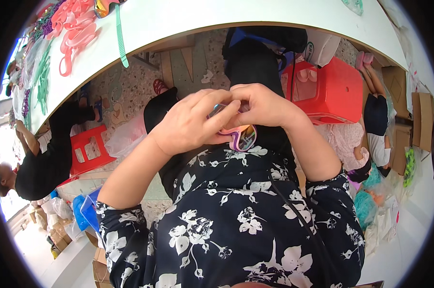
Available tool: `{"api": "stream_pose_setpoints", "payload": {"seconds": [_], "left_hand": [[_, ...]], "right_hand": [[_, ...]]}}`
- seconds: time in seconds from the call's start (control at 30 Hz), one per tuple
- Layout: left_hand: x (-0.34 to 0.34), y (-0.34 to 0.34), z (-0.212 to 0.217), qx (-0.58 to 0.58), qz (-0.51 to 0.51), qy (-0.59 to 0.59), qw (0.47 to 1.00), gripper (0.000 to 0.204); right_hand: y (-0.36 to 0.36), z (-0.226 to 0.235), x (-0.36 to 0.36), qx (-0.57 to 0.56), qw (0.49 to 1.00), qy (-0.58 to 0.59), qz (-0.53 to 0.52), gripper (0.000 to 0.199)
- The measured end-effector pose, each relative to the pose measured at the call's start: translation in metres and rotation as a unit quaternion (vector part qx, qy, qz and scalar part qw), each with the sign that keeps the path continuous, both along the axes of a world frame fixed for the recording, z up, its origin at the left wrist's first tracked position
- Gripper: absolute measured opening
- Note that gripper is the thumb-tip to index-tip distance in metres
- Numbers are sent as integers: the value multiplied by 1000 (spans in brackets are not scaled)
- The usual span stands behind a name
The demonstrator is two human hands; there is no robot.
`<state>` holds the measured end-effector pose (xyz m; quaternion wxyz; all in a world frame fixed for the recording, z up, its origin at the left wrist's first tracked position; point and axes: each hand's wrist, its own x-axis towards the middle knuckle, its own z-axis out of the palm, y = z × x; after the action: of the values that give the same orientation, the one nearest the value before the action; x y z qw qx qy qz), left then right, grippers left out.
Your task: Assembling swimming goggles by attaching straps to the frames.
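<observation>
**Both hands closed on a pair of pink goggles, held over the lap**

The person sat at the edge of a white table (pixel 255 19) and held a pair of pink swim goggles (pixel 241 137) with a mirrored, rainbow-tinted lens between both hands, above the lap and just in front of a dark floral blouse (pixel 226 221). The left hand (pixel 193 122) was wrapped around the left side of the goggles, its fingers (pixel 222 113) stretched across the top of the frame and pressing on it. The right hand (pixel 262 103) was curled over the right side, knuckles up, its fingertips tucked against the frame where they met those of the left hand. Neither hand was open; both were closed on the goggles. Only the lower rim and part of the lens showed beneath the hands; the rest was hidden by the fingers.

On the far left of the table lay a heap of pink goggle straps and frames (pixel 75 29), with green straps (pixel 42 79) beside them and one green strap (pixel 121 36) hanging over the table edge. A red plastic stool (pixel 334 89) stood on the speckled floor to the person's right, near the right forearm, and another red stool (pixel 87 149) stood to the left. A second person in a black top (pixel 44 168) sat at the left, well apart from the hands. Cardboard boxes (pixel 421 120) stood at the far right.
</observation>
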<state>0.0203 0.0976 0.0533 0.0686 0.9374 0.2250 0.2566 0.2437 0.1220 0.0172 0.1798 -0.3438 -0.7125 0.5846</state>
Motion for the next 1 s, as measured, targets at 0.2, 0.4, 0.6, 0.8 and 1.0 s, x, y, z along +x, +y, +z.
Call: {"api": "stream_pose_setpoints", "payload": {"seconds": [0.2, 0.4, 0.6, 0.8, 1.0], "left_hand": [[-6, -6, -19, -95, 60, 47, 993, 57], [-11, -16, -41, -153, 160, -53, 974, 43], [-12, -25, -44, -177, 188, -73, 963, 39], [-13, -43, -57, -144, 215, -110, 960, 41], [-15, -52, -45, -149, 187, -122, 963, 45]], "right_hand": [[-30, -18, 4, 15, 969, 104, -222, 38], [-70, -13, 6, 376, 910, 19, -174, 35], [-70, -16, -1, 475, 868, 8, -148, 38], [-63, -10, 1, 457, 884, 36, -89, 40], [-64, 5, 2, 414, 903, 6, -118, 60]]}}
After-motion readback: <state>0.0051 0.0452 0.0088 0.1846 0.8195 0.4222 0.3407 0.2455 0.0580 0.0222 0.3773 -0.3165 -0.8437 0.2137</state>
